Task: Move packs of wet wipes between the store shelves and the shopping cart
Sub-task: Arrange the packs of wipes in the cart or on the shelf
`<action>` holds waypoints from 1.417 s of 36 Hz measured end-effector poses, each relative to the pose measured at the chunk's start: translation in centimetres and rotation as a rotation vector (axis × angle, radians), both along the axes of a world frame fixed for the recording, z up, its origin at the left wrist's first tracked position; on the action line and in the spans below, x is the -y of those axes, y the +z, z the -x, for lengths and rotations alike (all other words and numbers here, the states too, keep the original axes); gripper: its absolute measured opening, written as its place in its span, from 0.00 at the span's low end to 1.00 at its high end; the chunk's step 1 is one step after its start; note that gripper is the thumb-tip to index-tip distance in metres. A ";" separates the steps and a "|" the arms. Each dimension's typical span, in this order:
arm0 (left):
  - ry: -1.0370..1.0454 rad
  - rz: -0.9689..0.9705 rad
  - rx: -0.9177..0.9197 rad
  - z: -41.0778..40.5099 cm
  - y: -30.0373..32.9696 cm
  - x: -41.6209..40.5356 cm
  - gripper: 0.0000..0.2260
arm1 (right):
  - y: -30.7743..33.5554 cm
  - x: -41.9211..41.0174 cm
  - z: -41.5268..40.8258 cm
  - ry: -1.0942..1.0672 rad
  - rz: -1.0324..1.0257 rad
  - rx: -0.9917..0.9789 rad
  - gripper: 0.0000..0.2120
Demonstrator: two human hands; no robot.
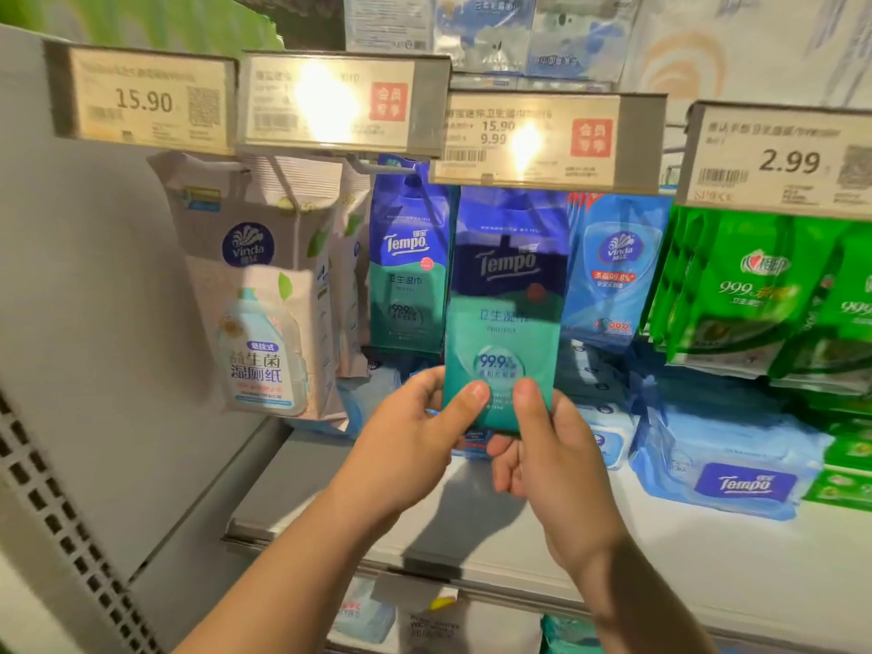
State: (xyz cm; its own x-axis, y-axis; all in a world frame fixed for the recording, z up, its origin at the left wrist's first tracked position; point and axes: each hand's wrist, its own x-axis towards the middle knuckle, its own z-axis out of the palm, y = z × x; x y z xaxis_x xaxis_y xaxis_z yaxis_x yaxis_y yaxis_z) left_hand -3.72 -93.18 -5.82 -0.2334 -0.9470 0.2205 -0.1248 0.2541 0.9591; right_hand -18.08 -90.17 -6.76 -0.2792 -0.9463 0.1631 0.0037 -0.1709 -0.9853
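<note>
Tempo wet-wipe pack (pixel 505 313) is pinched at its bottom edge, 6 o'clock, by left hand (pixel 406 446) and right hand (pixel 552 460), fingers curled behind.

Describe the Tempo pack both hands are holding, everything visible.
The Tempo pack is a flat, glossy soft pouch, dark blue on top with white Tempo lettering, teal-green below with a round 99.9% badge. It stands upright in front of the hanging packs, its top edge hidden behind a price tag; whether it is on a hook cannot be told. The left hand and right hand pinch its bottom edge, thumbs on the front, fingers behind.
</note>
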 end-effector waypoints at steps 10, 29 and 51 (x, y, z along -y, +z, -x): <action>0.107 -0.056 0.175 1.7 2.6 5.1 0.17 | 1.9 5.2 0.1 -0.067 -0.091 0.031 0.18; 0.035 -0.343 0.030 1.3 -0.3 4.9 0.19 | 0.5 4.2 1.0 -0.070 -0.245 0.137 0.16; 0.129 0.223 0.718 -7.4 -7.1 -5.7 0.41 | -5.4 -9.1 1.1 -0.241 -0.429 -1.071 0.25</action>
